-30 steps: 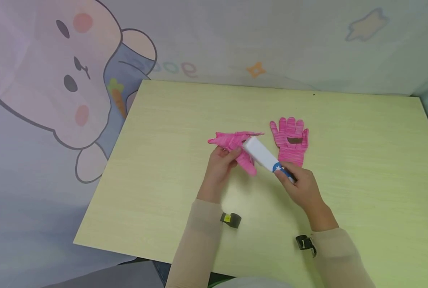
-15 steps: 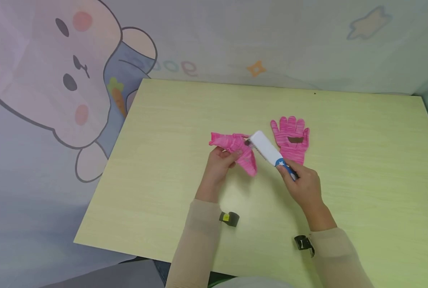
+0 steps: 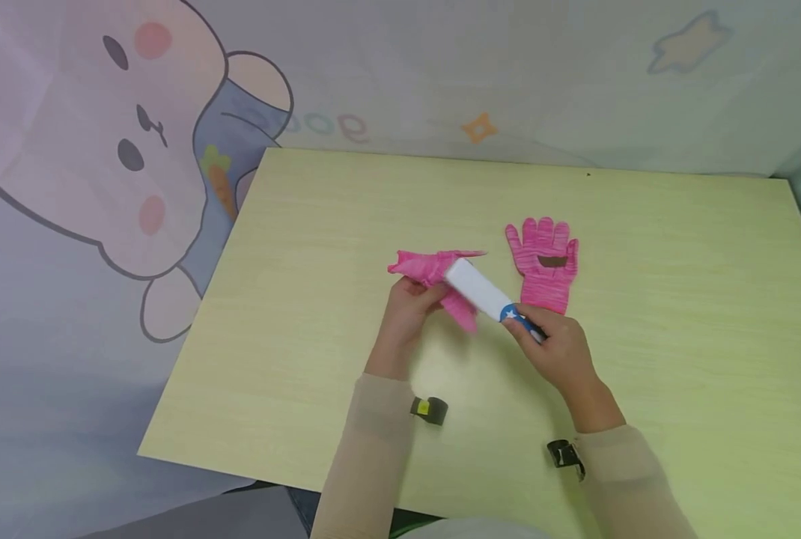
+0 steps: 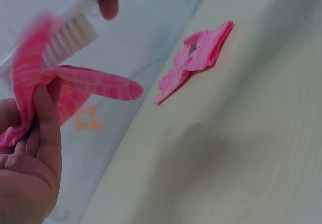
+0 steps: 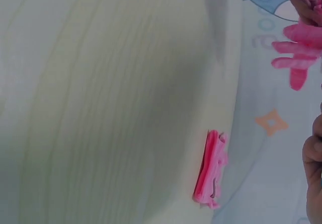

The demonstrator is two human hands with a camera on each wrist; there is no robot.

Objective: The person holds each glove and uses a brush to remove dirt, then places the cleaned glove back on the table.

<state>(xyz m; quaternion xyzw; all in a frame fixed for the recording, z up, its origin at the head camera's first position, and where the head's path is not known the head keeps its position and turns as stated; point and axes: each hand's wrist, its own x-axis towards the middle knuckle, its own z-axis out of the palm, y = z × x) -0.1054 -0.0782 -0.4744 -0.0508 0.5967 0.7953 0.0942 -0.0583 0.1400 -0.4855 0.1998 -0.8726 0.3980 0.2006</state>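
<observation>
In the head view my left hand (image 3: 407,311) pinches a crumpled pink glove (image 3: 427,266) above the table, its fingers hanging loose. My right hand (image 3: 558,348) grips the blue, star-marked handle of a white brush (image 3: 480,288). The brush head lies over the held glove, hiding part of it. In the left wrist view pale bristles (image 4: 70,38) face the pink cloth, which is blurred there. A second pink glove (image 3: 545,262) with a brown patch lies flat on the table, right of the brush.
The pale yellow wooden table (image 3: 306,359) ends at a wall covering (image 3: 400,67) printed with a cartoon animal and stars. Dark straps (image 3: 430,410) sit at both wrists.
The brush first lifted up and right, uncovering a dark patch on the held glove, then came back down-left over it. My left hand stays almost still; the flat glove has not moved.
</observation>
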